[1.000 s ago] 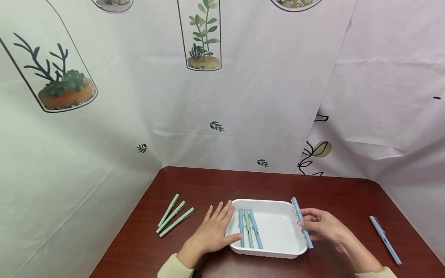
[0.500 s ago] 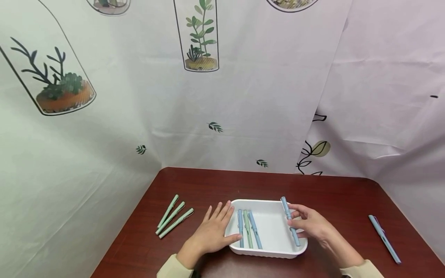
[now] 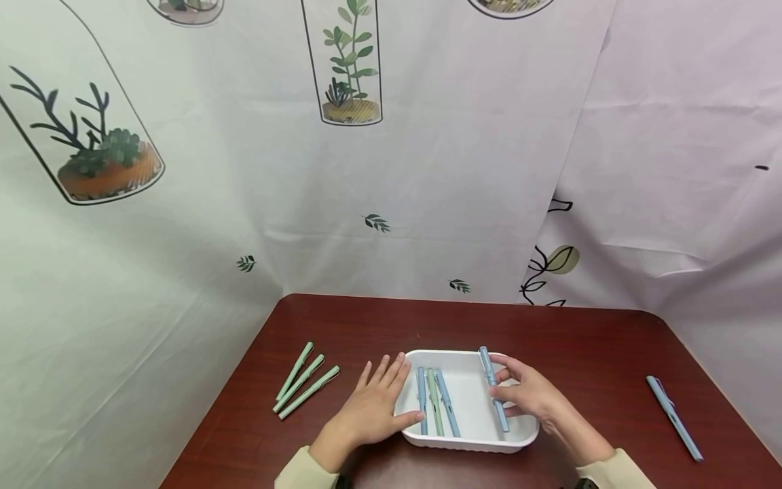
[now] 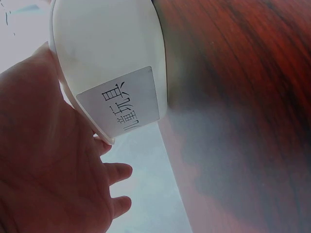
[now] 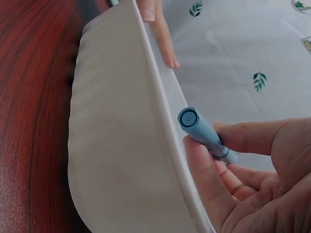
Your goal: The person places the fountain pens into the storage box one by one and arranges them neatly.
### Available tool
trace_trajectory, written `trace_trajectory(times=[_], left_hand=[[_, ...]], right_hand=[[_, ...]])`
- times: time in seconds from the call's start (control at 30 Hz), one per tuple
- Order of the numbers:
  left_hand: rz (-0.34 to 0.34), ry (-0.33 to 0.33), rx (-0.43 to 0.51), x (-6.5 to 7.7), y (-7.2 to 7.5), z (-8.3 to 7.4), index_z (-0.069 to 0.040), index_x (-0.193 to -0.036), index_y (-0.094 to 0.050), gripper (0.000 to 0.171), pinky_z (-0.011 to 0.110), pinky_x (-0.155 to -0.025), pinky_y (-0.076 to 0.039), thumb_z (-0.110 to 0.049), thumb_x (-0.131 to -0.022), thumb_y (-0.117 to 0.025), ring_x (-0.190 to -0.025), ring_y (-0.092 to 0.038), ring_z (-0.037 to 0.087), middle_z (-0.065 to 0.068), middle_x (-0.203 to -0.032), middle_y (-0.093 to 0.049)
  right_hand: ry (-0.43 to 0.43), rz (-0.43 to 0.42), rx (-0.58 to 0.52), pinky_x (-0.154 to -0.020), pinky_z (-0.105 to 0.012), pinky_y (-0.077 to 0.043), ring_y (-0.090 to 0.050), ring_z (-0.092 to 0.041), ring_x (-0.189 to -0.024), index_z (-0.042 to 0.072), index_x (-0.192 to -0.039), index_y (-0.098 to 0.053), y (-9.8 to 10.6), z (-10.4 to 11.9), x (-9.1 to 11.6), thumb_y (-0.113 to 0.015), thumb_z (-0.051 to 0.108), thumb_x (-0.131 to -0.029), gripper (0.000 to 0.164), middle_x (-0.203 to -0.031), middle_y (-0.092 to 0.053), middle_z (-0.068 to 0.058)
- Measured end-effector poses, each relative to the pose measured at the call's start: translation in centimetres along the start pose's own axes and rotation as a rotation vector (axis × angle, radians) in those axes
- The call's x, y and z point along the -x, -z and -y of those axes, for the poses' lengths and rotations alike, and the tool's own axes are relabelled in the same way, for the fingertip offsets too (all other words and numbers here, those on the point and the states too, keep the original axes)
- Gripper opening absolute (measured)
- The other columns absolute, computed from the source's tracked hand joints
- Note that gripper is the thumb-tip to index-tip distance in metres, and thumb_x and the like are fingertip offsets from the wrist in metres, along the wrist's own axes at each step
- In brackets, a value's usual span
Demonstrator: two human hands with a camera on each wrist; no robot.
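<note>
My right hand (image 3: pixel 528 390) pinches a light blue capped pen (image 3: pixel 485 360) over the right part of a white tray (image 3: pixel 464 445). In the right wrist view thumb and fingers grip the blue pen (image 5: pixel 204 131) just above the tray's rim (image 5: pixel 163 107). My left hand (image 3: pixel 373 407) rests with spread, straight fingers on the tray's left edge. Inside the tray, at its left, a blue pen (image 3: pixel 423 401), a green pen (image 3: pixel 435 401) and another blue pen (image 3: pixel 448 404) lie side by side. The left wrist view shows a printed label (image 4: pixel 121 104) on the tray's outer side.
Three green pens (image 3: pixel 310 384) lie fanned out on the dark red-brown table (image 3: pixel 580 339), left of the tray. Another blue pen (image 3: pixel 675 418) lies near the table's right edge. Behind the table hangs a pale cloth (image 3: pixel 427 204) with plant prints.
My right hand has carried the blue pen leftward, from the tray's right rim to over its inside. The left hand stays on the tray's left edge.
</note>
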State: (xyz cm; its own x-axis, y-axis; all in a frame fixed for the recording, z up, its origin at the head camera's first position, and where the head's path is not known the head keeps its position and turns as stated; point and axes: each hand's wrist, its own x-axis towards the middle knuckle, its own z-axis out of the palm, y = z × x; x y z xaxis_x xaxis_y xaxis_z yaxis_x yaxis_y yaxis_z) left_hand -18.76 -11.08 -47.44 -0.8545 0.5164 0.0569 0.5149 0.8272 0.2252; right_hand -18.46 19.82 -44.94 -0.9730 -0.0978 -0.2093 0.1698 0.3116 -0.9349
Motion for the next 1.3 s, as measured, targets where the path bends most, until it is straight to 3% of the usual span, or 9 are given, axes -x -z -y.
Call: trace_trajectory(times=[0.6, 0.93, 1.3], left_hand=[[-0.004, 0.010, -0.009, 0.1, 0.2, 0.0, -0.010, -0.160, -0.029, 0.092, 0.062, -0.121, -0.016, -0.069, -0.094, -0.051, -0.154, -0.020, 0.036, 0.009, -0.169, -0.021], [0.010, 0.017, 0.001, 0.0, 0.2, -0.1, -0.010, -0.161, -0.028, 0.092, 0.061, -0.122, -0.014, -0.068, -0.094, -0.053, -0.154, -0.019, 0.036, 0.008, -0.169, -0.018], [0.009, 0.012, -0.017, -0.1, 0.0, 0.0, -0.010, -0.161, -0.027, 0.094, 0.061, -0.121, -0.015, -0.070, -0.093, -0.051, -0.154, -0.020, 0.036, 0.010, -0.169, -0.020]], right_hand=[[-0.026, -0.037, 0.086, -0.057, -0.038, -0.059, -0.063, -0.020, -0.076, 0.003, -0.146, -0.049, -2.3, 0.3, -0.9, -0.076, -0.001, -0.085, 0.067, -0.097, -0.056, -0.012], [-0.013, -0.023, 0.047, -0.055, -0.040, -0.059, -0.062, -0.020, -0.071, -0.004, -0.144, -0.047, -3.5, -0.5, -1.0, -0.074, -0.006, -0.082, 0.068, -0.093, -0.054, -0.012], [-0.022, -0.021, 0.105, -0.051, -0.035, -0.056, -0.058, -0.019, -0.065, -0.006, -0.141, -0.048, -4.5, -1.3, -1.3, -0.076, -0.006, -0.081, 0.067, -0.088, -0.054, -0.010]])
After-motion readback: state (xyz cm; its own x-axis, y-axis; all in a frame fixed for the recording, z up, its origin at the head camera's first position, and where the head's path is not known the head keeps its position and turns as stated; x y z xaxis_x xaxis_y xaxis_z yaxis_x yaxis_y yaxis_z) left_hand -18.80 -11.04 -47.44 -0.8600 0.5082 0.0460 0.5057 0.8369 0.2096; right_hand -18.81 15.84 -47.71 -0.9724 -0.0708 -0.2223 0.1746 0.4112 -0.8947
